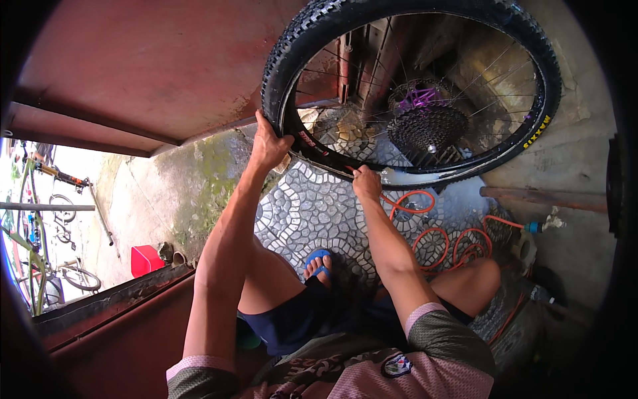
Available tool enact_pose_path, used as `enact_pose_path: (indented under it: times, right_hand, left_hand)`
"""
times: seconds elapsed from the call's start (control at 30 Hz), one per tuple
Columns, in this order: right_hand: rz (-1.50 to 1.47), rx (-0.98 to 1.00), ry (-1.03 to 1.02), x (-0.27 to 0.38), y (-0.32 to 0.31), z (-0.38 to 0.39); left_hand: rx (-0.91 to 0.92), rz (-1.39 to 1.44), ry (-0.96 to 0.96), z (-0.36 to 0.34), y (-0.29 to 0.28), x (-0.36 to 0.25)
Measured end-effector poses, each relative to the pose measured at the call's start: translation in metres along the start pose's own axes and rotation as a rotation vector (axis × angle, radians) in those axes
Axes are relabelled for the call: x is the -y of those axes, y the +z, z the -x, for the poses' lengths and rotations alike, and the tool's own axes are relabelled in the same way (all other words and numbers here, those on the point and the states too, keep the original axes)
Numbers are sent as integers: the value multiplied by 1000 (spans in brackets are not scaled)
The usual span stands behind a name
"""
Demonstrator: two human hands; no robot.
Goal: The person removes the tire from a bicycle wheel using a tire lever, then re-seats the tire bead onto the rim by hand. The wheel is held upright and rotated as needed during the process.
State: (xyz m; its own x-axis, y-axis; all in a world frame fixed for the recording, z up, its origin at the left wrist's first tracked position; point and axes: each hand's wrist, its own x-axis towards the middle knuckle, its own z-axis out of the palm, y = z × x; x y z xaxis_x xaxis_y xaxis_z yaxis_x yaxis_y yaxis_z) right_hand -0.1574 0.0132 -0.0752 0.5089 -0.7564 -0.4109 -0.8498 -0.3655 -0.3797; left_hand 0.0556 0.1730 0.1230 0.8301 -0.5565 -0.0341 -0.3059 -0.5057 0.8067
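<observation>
A bicycle wheel (pixel 549 80) with a black knobbly tyre is held up in front of me. Its hub carries a large dark cassette (pixel 428 130) and purple parts. On the wheel's left side, my left hand (pixel 271 145) is closed round the tyre, thumb toward the rim. My right hand (pixel 366 182) is closed at the lower edge of the rim. A small reddish tip shows by its fingers; what it belongs to is too small to make out. Just right of that hand, a whitish wet-looking stretch (pixel 409 177) runs along the rim.
An orange hose (pixel 435 249) lies coiled on the stone-patterned floor (pixel 312 206), near a blue connector (pixel 533 227). A red metal panel (pixel 159 66) stands at left. Beyond it are a red container (pixel 146 261) and bicycles (pixel 33 233). A pipe (pixel 545 197) juts out at right.
</observation>
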Motion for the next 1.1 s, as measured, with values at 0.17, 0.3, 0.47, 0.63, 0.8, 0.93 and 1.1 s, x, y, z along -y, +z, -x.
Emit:
enact_pose_path:
  times: [0.17, 0.3, 0.47, 0.63, 0.8, 0.93, 1.1]
  right_hand:
    - [9, -85, -76, 25, -9, 13]
    - [-106, -94, -209, 50, -5, 17]
    - [20, -93, -46, 11, -31, 13]
    - [-89, 135, -188, -24, -55, 3]
    - [-203, 372, -410, -67, -81, 5]
    - [-316, 215, -264, -90, -82, 11]
    - [-270, -66, -88, -129, -44, 9]
  left_hand:
    - [-17, 41, 1, -6, 1, -7]
    - [-12, 58, 20, -14, 1, 2]
    - [-1, 28, -27, -15, 2, -8]
    - [-42, 3, 4, -24, 7, 5]
    - [-16, -16, -54, -29, 9, 7]
    - [15, -21, -108, -26, 5, -6]
    - [29, 29, 4, -27, 7, -2]
